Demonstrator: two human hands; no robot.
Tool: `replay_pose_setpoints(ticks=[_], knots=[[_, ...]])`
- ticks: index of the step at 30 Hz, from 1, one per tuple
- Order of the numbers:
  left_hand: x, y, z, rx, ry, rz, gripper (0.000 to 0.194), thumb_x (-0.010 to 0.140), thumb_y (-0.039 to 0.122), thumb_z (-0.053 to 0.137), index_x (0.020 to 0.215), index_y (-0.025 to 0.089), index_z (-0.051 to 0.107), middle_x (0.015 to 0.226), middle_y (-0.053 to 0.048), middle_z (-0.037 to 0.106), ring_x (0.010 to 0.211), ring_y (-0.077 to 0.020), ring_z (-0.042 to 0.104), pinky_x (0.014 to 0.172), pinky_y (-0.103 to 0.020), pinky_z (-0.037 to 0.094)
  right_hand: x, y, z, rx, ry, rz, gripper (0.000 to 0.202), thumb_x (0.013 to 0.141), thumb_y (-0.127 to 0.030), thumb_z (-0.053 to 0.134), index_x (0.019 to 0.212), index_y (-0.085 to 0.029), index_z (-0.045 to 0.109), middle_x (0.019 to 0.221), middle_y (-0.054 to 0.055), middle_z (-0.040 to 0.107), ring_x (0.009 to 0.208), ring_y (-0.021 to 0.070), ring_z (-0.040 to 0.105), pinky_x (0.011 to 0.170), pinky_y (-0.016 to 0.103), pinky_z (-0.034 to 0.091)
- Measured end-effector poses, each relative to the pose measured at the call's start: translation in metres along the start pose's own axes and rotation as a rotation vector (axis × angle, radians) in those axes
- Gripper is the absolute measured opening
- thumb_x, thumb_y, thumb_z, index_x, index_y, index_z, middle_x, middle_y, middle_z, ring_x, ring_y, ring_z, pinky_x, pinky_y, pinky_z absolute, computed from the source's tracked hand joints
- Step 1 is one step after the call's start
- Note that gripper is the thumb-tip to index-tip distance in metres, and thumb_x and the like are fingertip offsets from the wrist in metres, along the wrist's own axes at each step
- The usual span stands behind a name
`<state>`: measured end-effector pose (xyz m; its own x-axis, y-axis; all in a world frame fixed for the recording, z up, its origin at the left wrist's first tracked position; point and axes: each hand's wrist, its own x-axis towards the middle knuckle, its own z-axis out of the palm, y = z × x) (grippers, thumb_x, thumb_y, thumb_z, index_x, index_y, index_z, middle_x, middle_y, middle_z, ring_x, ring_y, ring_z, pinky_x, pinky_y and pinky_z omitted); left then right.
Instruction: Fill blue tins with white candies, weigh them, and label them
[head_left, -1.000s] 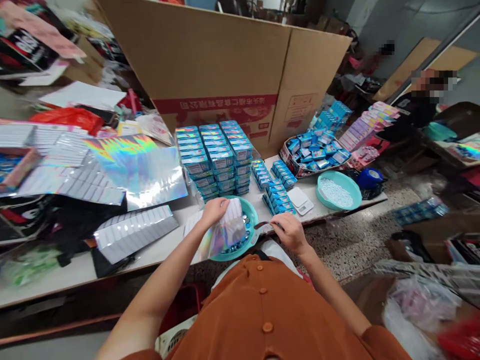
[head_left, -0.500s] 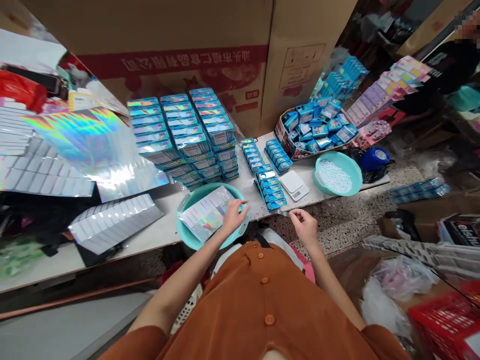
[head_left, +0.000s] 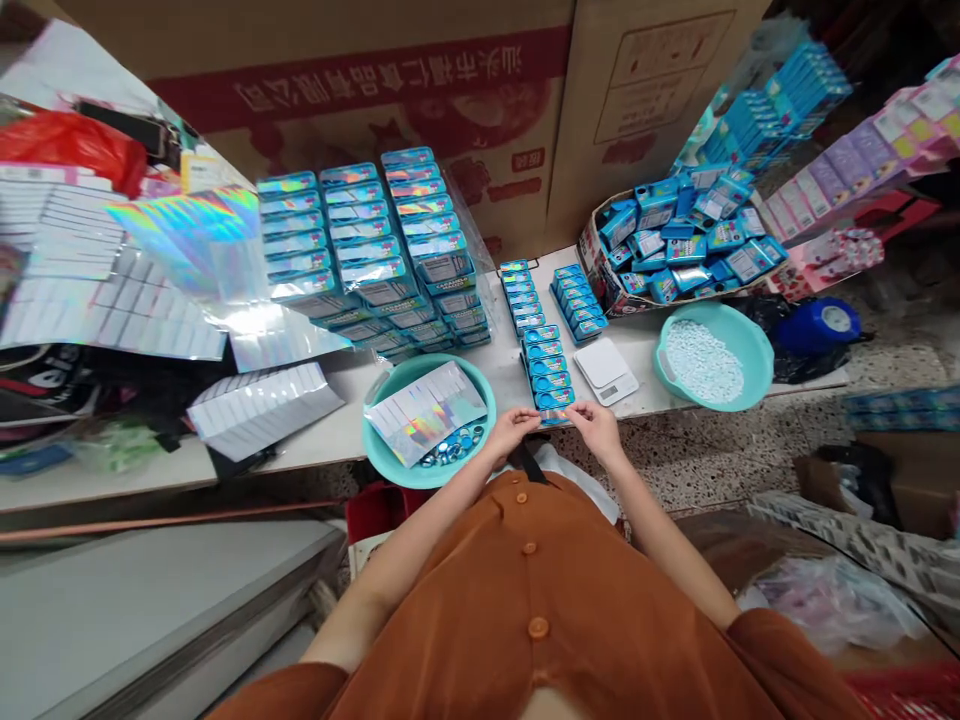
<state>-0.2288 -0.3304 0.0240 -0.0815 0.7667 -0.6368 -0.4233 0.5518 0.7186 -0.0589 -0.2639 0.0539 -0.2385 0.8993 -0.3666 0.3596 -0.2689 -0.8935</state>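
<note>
My left hand (head_left: 516, 430) and my right hand (head_left: 598, 428) meet at the near end of a row of small blue tins (head_left: 550, 365). Fingers and thumb are pinched on each side, with a thin shiny sticker (head_left: 555, 413) stretched between them over the nearest tin. Just left of my left hand, a turquoise basin (head_left: 369, 440) holds a sheet of silvery stickers (head_left: 427, 408) and several small blue-and-silver pieces (head_left: 454, 447). Right of the tin row lies a white digital scale (head_left: 606, 370).
Tall stacks of blue tins (head_left: 367, 250) stand at the back left, against a large cardboard box (head_left: 360, 90). A box of loose blue packs (head_left: 682, 240) and a turquoise bowl of white pellets (head_left: 705, 362) are to the right. Silvery sheets (head_left: 262, 410) lie left.
My left hand has left the sticker sheet in the basin and moved right to the tin row. My right hand has brought the sticker in over the nearest tin. The view has shifted slightly.
</note>
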Motion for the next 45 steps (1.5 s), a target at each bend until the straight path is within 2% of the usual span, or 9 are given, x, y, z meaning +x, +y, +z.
replay_pose_setpoints(ticks=[3,7,12,16,22,27,33,40,45], knots=[[0.004,-0.004,-0.001,0.017,0.108,0.018,0.040,0.056,0.042,0.081,0.079,0.015,0.063,0.070,0.000,0.063,0.068,-0.0126,0.058,0.073,-0.027,0.046,0.003,0.002,0.004,0.075,-0.014,0.045,0.027,0.068,-0.041,0.067,0.073,-0.015,0.067,0.070,0.003,0.066,0.066,0.0146,0.056,0.066,0.027,0.044],[0.003,-0.004,-0.006,0.042,0.193,0.083,0.044,0.060,0.041,0.078,0.093,0.016,0.063,0.083,-0.002,0.062,0.077,-0.0123,0.057,0.075,-0.025,0.045,0.000,-0.009,0.005,0.161,-0.037,0.074,0.027,0.066,-0.041,0.069,0.073,-0.015,0.066,0.070,0.002,0.066,0.066,0.0142,0.056,0.067,0.027,0.044],[0.003,-0.002,-0.007,-0.039,0.053,0.036,0.044,0.070,0.047,0.070,0.103,0.019,0.064,0.104,-0.005,0.063,0.087,-0.0125,0.058,0.075,-0.022,0.045,-0.007,-0.027,0.004,0.197,-0.078,0.102,0.028,0.065,-0.042,0.070,0.072,-0.015,0.066,0.066,0.001,0.064,0.061,0.0132,0.054,0.063,0.027,0.043],[0.004,-0.002,-0.005,-0.149,-0.032,-0.054,0.045,0.065,0.046,0.075,0.097,0.016,0.065,0.096,-0.005,0.065,0.083,-0.0124,0.060,0.074,-0.023,0.045,-0.010,-0.029,0.006,0.180,-0.072,0.110,0.030,0.063,-0.044,0.070,0.070,-0.016,0.066,0.065,0.001,0.064,0.061,0.0132,0.053,0.062,0.026,0.043],[0.003,-0.001,-0.009,-0.239,-0.090,-0.117,0.043,0.057,0.035,0.083,0.088,0.013,0.063,0.081,-0.002,0.067,0.073,-0.0101,0.062,0.074,-0.023,0.046,-0.010,-0.021,0.009,0.150,-0.030,0.130,0.034,0.062,-0.048,0.070,0.070,-0.015,0.065,0.062,0.001,0.063,0.057,0.0125,0.052,0.057,0.025,0.041],[0.004,-0.005,-0.011,-0.265,-0.027,-0.156,0.041,0.054,0.030,0.085,0.084,0.013,0.063,0.071,-0.001,0.066,0.067,-0.0094,0.062,0.071,-0.023,0.047,-0.007,-0.010,0.011,0.144,0.001,0.142,0.034,0.061,-0.047,0.071,0.071,-0.015,0.066,0.064,0.001,0.063,0.058,0.0121,0.052,0.057,0.025,0.040],[0.008,-0.010,-0.013,-0.217,0.046,-0.119,0.038,0.052,0.030,0.085,0.080,0.014,0.064,0.072,-0.001,0.067,0.065,-0.0101,0.061,0.072,-0.026,0.048,-0.004,-0.001,0.011,0.142,0.015,0.133,0.034,0.061,-0.047,0.071,0.072,-0.015,0.067,0.065,0.002,0.065,0.059,0.0130,0.053,0.057,0.025,0.041],[0.011,-0.013,-0.011,-0.149,0.062,-0.093,0.037,0.055,0.031,0.081,0.083,0.015,0.064,0.067,0.000,0.065,0.061,-0.0100,0.058,0.065,-0.025,0.046,0.003,0.012,0.009,0.091,0.052,0.105,0.033,0.062,-0.046,0.069,0.071,-0.015,0.067,0.068,0.003,0.067,0.063,0.0147,0.057,0.063,0.027,0.044],[0.014,-0.009,-0.006,-0.074,0.076,-0.053,0.029,0.058,0.026,0.075,0.081,0.015,0.061,0.062,0.002,0.062,0.056,-0.0086,0.054,0.061,-0.023,0.042,0.007,0.026,0.008,-0.087,0.100,0.038,0.029,0.068,-0.044,0.065,0.073,-0.016,0.069,0.073,0.004,0.069,0.066,0.0165,0.060,0.068,0.028,0.045]])
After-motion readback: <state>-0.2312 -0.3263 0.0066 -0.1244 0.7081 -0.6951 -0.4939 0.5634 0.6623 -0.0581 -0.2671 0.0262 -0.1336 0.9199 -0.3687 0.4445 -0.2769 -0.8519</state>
